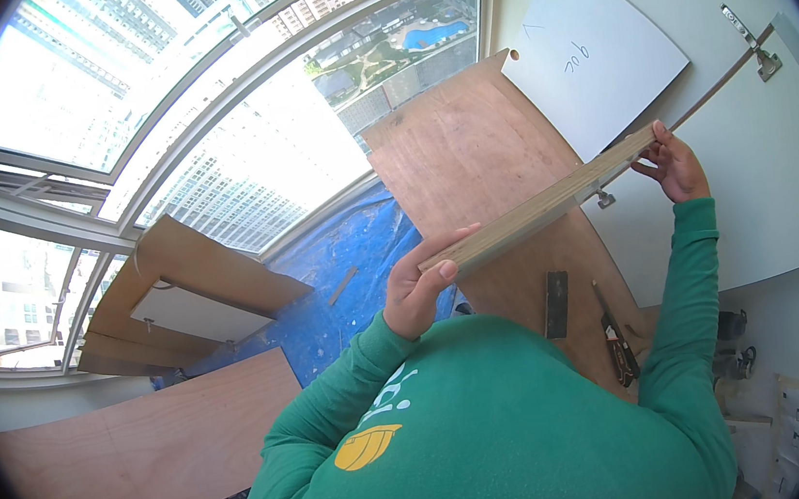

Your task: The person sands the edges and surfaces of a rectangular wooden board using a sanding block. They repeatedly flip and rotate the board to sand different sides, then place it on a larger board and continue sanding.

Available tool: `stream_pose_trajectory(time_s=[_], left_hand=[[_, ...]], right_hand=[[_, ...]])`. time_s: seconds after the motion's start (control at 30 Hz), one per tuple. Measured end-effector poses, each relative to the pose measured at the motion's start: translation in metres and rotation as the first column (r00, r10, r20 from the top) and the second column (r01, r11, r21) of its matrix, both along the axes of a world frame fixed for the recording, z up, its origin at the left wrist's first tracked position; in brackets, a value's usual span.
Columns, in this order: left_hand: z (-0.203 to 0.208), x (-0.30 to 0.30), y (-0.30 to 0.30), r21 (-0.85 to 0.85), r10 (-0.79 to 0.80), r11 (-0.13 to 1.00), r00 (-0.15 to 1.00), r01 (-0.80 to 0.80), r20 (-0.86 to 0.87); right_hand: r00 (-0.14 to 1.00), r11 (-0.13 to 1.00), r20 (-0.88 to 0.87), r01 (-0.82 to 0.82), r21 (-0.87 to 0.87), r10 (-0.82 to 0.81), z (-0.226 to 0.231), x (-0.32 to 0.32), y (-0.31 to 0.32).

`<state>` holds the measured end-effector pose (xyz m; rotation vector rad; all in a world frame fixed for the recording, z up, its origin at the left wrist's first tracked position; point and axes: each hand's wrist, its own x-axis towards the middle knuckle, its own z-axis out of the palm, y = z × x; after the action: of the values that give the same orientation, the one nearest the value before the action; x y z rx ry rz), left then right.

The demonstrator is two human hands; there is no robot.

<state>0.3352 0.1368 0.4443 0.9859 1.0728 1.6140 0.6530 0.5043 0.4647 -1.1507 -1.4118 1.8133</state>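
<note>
A long, narrow wooden board (546, 203) with a streaked, layered-looking face spans the space in front of my chest, its right end higher in the picture. My left hand (420, 284) grips its left end, thumb on the near side and fingers on the far side. At the opposite end, my right hand (673, 165) holds it with the thumb at the tip and fingers bent along the near edge. A metal hinge (606, 199) shows just below the board, near a white panel (716, 206).
A plywood sheet (476, 144) leans beside the window, and another white panel (601, 53) stands at the upper right. Blue sheeting (326, 286) covers floor at left. A dark strip (555, 305) and a black-handled tool (622, 351) lie near me. More plywood (147, 442) is lower left.
</note>
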Motion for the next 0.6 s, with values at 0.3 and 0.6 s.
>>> stream_pose_trajectory(time_s=[0.3,0.6], left_hand=[[0.0027,-0.0014,0.0011,-0.018,0.003,1.000,1.000,-0.003,-0.003],[0.0035,-0.0015,0.0008,-0.019,-0.004,1.000,1.000,0.003,-0.010]], right_hand=[[1.000,1.000,0.018,-0.015,0.016,0.015,0.0051,-0.0017,-0.0005],[1.000,1.000,0.016,-0.007,0.001,0.007,0.0050,-0.0009,-0.0006]])
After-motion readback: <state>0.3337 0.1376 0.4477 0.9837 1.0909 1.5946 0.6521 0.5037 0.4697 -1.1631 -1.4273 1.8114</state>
